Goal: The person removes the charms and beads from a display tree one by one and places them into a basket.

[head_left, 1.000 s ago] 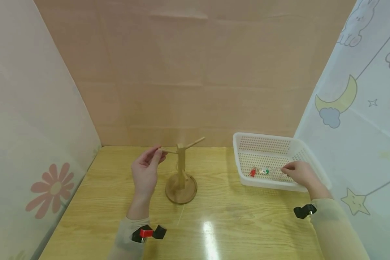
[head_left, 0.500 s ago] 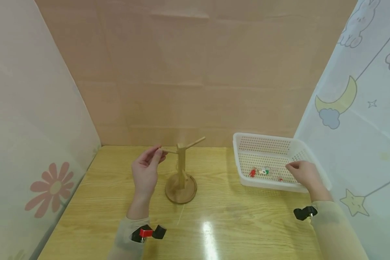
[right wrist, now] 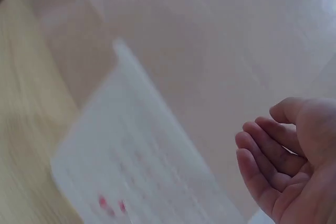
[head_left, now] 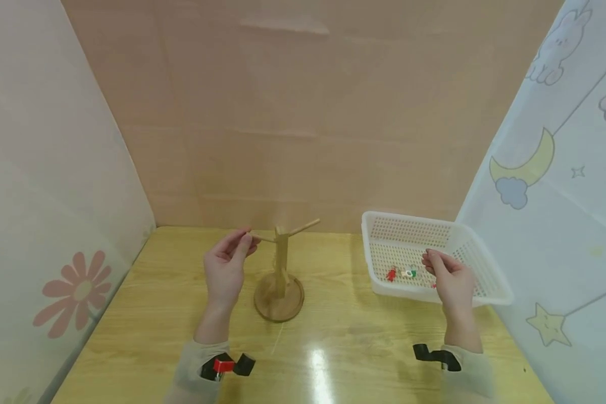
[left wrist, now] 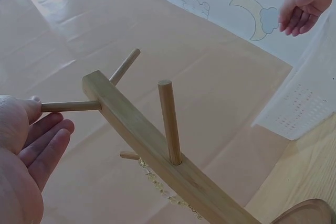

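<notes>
My left hand (head_left: 224, 275) pinches the tip of a thin wooden peg (left wrist: 71, 106) between thumb and finger, with the other fingers loosely bent. The peg belongs to a wooden peg stand (head_left: 281, 261) with a round base. From a lower peg hangs a clear beaded bracelet (left wrist: 160, 186), seen in the left wrist view. My right hand (head_left: 451, 278) is above the white basket (head_left: 367, 252), thumb and index tips close together. Whether something small lies between them is hard to make out. A red figure charm (head_left: 391, 274) and a white-and-green charm (head_left: 409, 273) lie in the basket.
The wooden table (head_left: 333, 336) is bounded by a brown backdrop (head_left: 303, 123) behind and patterned sheets on both sides. Other pegs, including an upper right one (head_left: 305, 226), stick out of the stand. Another small red piece lies in the basket, partly behind my right hand.
My right hand has risen from inside the basket and moved left and towards me, turning at the wrist. My left hand has kept its pinch on the peg.
</notes>
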Demonstrator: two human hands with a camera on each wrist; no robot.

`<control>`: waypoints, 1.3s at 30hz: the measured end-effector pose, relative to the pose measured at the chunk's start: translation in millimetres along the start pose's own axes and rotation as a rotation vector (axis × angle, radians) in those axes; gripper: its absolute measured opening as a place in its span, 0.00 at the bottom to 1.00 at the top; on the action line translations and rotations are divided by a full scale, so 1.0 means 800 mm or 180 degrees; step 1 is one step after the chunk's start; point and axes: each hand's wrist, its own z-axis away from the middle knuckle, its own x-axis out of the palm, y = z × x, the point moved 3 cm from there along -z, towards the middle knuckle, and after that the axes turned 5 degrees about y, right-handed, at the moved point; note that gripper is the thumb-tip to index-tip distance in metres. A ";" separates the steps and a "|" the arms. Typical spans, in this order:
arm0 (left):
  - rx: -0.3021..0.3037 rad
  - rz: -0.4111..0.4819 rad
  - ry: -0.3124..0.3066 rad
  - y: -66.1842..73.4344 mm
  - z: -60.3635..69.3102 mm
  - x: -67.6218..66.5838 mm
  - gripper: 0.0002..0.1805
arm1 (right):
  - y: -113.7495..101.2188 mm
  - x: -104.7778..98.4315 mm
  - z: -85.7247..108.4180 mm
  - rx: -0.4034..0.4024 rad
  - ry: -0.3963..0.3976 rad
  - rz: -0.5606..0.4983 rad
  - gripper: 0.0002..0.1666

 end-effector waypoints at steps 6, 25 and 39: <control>-0.0031 -0.0032 -0.0019 -0.001 0.000 -0.001 0.13 | -0.031 0.051 0.046 -0.0113 -0.0266 -0.0532 0.26; 0.0171 -0.0043 -0.0011 -0.002 -0.005 -0.010 0.11 | -0.090 0.173 0.101 -0.0479 -0.1248 -0.0872 0.19; 0.0152 -0.0034 -0.0021 -0.001 -0.003 -0.010 0.11 | -0.089 0.222 0.135 -0.0380 -0.1873 -0.0659 0.18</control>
